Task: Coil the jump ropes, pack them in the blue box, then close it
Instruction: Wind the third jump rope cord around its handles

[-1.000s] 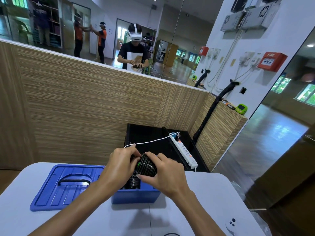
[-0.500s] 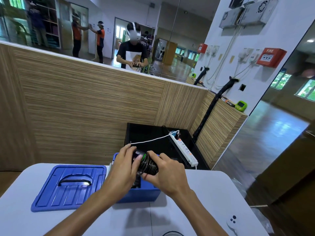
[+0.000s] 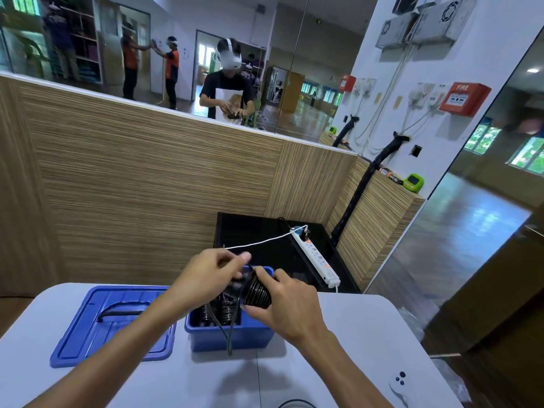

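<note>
A black jump rope (image 3: 256, 291) wound into a tight coil hangs above the open blue box (image 3: 235, 335) on the white table. My right hand (image 3: 284, 304) grips the coil from the right. My left hand (image 3: 212, 275) pinches the rope's end at the coil's left side. A loose length of black rope (image 3: 229, 334) droops from the coil over the box's front wall. Other black coiled ropes (image 3: 219, 312) lie inside the box. The blue lid (image 3: 114, 322) lies flat on the table left of the box.
A white controller (image 3: 399, 384) rests near the table's right front edge (image 3: 323, 378). Behind the table a black cabinet (image 3: 250, 231) carries a white power strip (image 3: 316, 257) and a white cable. A wood-panelled wall and mirrors stand beyond.
Both hands have lifted the coil a little and my left hand has shifted up to pinch the rope's end. A loose length of rope now hangs over the box's front.
</note>
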The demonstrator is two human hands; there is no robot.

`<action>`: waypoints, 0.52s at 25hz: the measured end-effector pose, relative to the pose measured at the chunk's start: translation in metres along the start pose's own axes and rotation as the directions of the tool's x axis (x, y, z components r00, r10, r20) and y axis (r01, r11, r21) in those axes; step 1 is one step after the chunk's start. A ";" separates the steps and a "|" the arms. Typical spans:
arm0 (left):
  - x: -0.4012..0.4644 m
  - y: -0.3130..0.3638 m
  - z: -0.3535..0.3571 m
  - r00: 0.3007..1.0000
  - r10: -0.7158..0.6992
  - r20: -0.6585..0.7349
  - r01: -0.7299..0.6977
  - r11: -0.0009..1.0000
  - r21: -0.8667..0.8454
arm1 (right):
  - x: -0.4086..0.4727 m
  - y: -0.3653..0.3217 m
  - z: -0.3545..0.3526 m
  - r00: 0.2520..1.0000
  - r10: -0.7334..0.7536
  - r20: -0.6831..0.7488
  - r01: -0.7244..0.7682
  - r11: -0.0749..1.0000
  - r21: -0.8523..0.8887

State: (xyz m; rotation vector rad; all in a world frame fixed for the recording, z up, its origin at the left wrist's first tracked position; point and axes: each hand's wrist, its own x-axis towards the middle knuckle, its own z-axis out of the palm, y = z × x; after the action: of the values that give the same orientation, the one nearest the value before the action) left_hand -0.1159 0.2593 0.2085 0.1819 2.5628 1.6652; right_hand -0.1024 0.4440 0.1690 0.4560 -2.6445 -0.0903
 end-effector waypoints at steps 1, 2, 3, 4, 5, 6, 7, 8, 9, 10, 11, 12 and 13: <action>0.000 0.003 0.000 0.999 0.043 -0.012 -0.040 0.982 0.182 | 0.000 -0.004 0.001 1.000 0.007 0.010 -0.007 1.000 -0.005; -0.001 0.008 0.002 0.996 0.083 -0.021 -0.070 0.937 0.341 | 0.002 -0.008 0.002 1.000 0.015 0.013 -0.014 1.000 -0.008; -0.002 0.011 0.006 0.994 0.104 -0.028 -0.080 0.882 0.464 | 0.003 -0.010 0.003 1.000 0.024 0.007 -0.024 1.000 -0.006; -0.003 0.012 0.012 0.993 0.112 -0.034 -0.075 0.832 0.549 | 0.004 -0.010 0.004 0.999 0.035 -0.001 -0.035 0.999 -0.006; -0.004 0.014 0.017 0.994 0.105 -0.030 -0.067 0.801 0.595 | 0.005 -0.010 0.006 0.999 0.046 -0.005 -0.046 0.999 -0.011; -0.005 0.016 0.022 0.995 0.097 -0.018 -0.065 0.783 0.618 | 0.004 -0.009 0.006 0.998 0.056 -0.002 -0.056 0.998 -0.016; -0.005 0.016 0.026 0.996 0.093 0.000 -0.073 0.776 0.626 | 0.004 -0.009 0.006 0.998 0.060 0.003 -0.060 0.998 -0.024; -0.005 0.015 0.031 0.996 0.086 0.004 -0.071 0.795 0.603 | 0.004 -0.009 0.005 0.998 0.060 0.008 -0.059 0.998 -0.024; -0.005 0.015 0.034 0.997 0.076 0.010 -0.069 0.820 0.568 | 0.004 -0.009 0.005 0.998 0.058 0.001 -0.058 0.998 -0.023; -0.005 0.014 0.037 0.997 0.074 0.011 -0.068 0.827 0.558 | 0.003 -0.009 0.005 0.998 0.066 -0.002 -0.066 0.998 -0.015; -0.005 0.013 0.040 0.996 0.088 0.005 -0.074 0.811 0.580 | 0.004 -0.008 0.004 0.996 0.084 0.000 -0.084 0.996 -0.003; -0.005 0.011 0.042 0.994 0.110 -0.001 -0.085 0.771 0.631 | 0.006 -0.008 0.003 0.994 0.113 0.000 -0.113 0.994 0.003; -0.007 0.010 0.043 0.991 0.136 0.002 -0.099 0.708 0.699 | 0.007 -0.007 0.001 0.990 0.143 0.001 -0.143 0.990 0.002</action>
State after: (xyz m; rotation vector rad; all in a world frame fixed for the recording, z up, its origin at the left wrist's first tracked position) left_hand -0.1032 0.3016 0.1997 0.3530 3.1440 0.6165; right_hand -0.1069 0.4346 0.1703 0.2659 -2.6688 -0.0431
